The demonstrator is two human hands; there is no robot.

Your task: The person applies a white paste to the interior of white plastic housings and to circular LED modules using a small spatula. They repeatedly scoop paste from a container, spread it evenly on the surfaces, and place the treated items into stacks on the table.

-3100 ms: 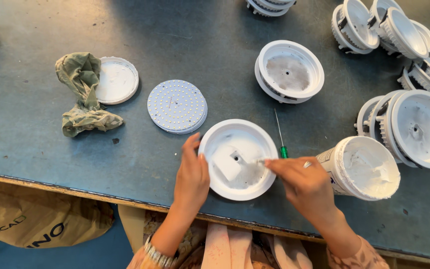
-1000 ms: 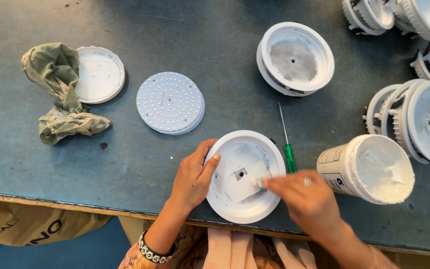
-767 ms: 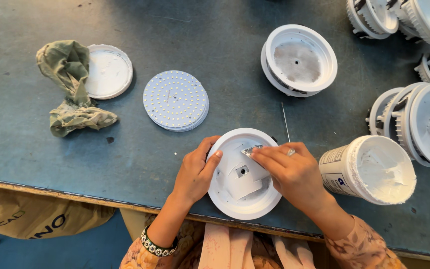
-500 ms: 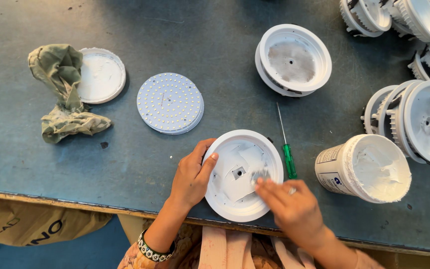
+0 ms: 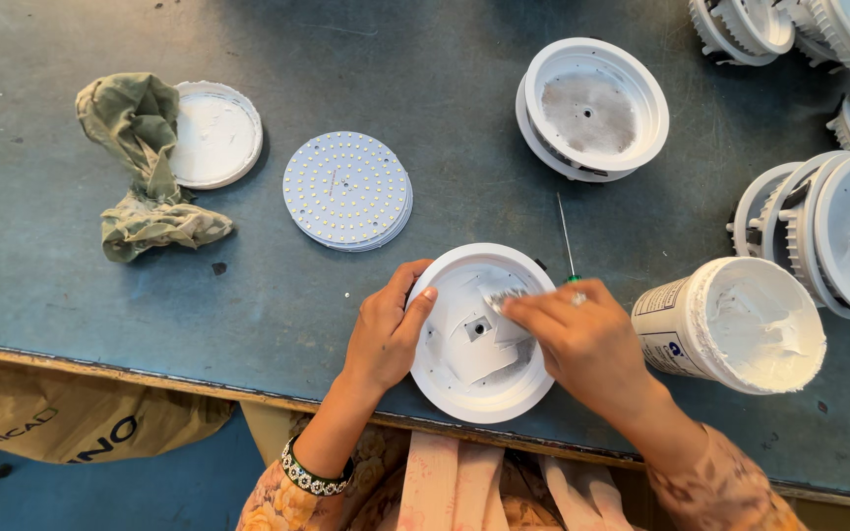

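The left hand (image 5: 386,329) grips the left rim of a white round lamp housing (image 5: 479,339) that lies open side up at the near edge of the dark tabletop (image 5: 445,98), thumb hooked over the rim. The right hand (image 5: 582,339) reaches into the housing with fingers pinched on a small pale wad – what it is, I cannot tell – pressed to the inner floor. Just beside it on the right lies a tub of white paste (image 5: 735,320); a green-handled screwdriver (image 5: 568,236) lies just behind the housing. A stack of LED discs (image 5: 346,190) sits farther left, a crumpled green rag (image 5: 145,162) beyond.
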